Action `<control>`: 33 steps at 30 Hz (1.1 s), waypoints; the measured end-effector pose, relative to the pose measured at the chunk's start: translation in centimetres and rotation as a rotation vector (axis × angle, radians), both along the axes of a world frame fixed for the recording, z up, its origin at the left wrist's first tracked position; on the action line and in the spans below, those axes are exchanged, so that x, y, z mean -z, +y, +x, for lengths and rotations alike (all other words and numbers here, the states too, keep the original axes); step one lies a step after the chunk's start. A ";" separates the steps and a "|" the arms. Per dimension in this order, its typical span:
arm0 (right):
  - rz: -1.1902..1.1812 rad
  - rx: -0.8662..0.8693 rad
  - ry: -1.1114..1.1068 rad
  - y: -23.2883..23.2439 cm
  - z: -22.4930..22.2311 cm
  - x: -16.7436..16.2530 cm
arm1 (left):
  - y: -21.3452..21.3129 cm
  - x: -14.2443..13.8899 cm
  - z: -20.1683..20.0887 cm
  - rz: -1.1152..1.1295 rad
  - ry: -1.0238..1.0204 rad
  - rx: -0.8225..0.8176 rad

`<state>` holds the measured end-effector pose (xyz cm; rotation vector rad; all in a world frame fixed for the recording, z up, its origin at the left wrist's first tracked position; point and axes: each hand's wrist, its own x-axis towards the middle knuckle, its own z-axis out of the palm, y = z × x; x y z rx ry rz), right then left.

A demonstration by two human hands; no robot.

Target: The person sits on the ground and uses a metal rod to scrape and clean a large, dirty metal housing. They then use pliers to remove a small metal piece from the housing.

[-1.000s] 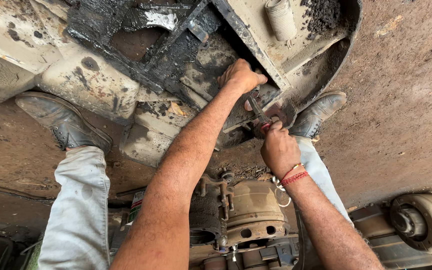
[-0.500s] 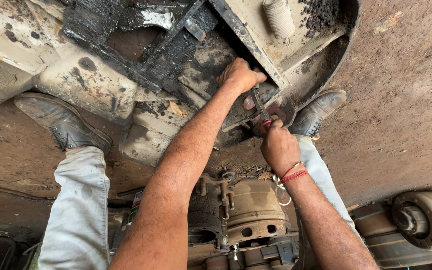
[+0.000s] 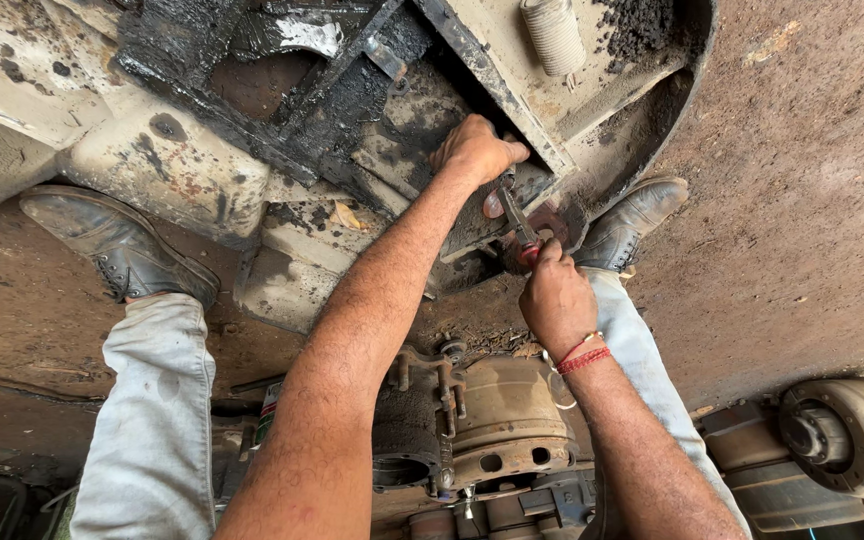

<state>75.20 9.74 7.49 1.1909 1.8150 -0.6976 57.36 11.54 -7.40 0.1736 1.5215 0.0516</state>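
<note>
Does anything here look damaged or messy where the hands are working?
Yes. The metal housing under the left hand is caked in black grease, with rusty, peeling patches. The right hand grips a red-handled tool there.

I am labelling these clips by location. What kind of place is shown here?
Probably an outdoor vehicle repair yard: bare dirt ground, a greasy vehicle underbody, a dismantled engine part, and the right hand gripping pliers.

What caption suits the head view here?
Left hand braced on a greasy vehicle underbody while right hand grips a red-handled tool against it.
</note>
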 end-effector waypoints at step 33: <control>-0.052 0.043 -0.058 1.1 -1.1 -0.7 | -0.1 0.3 0.4 0.005 0.000 0.026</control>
